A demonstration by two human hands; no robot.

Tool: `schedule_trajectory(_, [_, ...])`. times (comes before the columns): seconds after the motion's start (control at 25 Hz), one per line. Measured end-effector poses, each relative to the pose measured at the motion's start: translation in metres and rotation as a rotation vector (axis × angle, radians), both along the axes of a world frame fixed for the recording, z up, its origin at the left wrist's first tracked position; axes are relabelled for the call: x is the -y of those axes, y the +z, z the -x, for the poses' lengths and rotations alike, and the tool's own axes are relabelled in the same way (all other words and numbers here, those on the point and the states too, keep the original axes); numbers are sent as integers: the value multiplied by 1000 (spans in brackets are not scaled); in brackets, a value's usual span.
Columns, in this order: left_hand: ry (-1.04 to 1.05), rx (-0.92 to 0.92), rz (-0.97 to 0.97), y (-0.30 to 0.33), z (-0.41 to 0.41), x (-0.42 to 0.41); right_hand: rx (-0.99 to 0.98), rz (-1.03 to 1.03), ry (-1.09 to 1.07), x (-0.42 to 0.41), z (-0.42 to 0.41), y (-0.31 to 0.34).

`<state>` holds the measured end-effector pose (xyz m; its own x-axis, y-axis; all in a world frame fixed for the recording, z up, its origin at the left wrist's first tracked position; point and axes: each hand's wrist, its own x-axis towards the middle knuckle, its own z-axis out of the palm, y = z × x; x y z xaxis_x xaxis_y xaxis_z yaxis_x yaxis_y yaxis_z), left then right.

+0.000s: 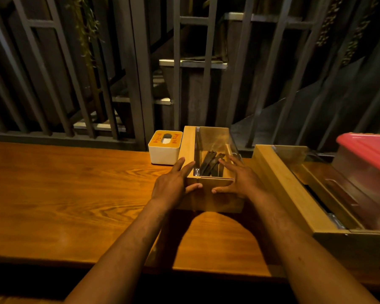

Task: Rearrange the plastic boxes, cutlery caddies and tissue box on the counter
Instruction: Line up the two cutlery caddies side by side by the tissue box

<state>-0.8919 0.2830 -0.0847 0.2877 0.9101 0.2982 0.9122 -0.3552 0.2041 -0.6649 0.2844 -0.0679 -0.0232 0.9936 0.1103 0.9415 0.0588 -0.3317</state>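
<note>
A wooden cutlery caddy (215, 196) with a clear lid and dark cutlery inside stands mid-counter. My left hand (173, 183) presses its left side and near corner, thumb on the front face. My right hand (239, 178) lies over its right side, fingers spread on the lid, thumb on the front. A white tissue box (164, 150) with an orange top sits just left of the caddy at the back. A second, larger wooden caddy (287, 189) stands at the right. Beside it, a plastic box (369, 159) with a pink lid is partly cut off.
The wooden counter (64, 194) stretches left. A dark metal railing (140, 84) runs along its far edge, with stairs behind. The counter's front edge (119, 267) is close to me.
</note>
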Motion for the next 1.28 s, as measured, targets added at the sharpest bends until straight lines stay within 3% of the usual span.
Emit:
schedule_trajectory(0.44, [-33,75,17,-5,7,-23,6,13,-21,-13,6,1])
schedule_trajectory(0.68, [59,-126,4,3,2,-16,185,-25,-120,5,22,2])
schedule_trajectory(0.84, [89,-167,-48,13,-16,21,168,-108,-116,50,27,-4])
schedule_trajectory(1.12, [-64,66,-161,37,-75,109,-53,-326,-97,133,-62,40])
schedule_trajectory(1.28, [-191,104,-161,37,-150,148,-93,-302,-173,172,-146,34])
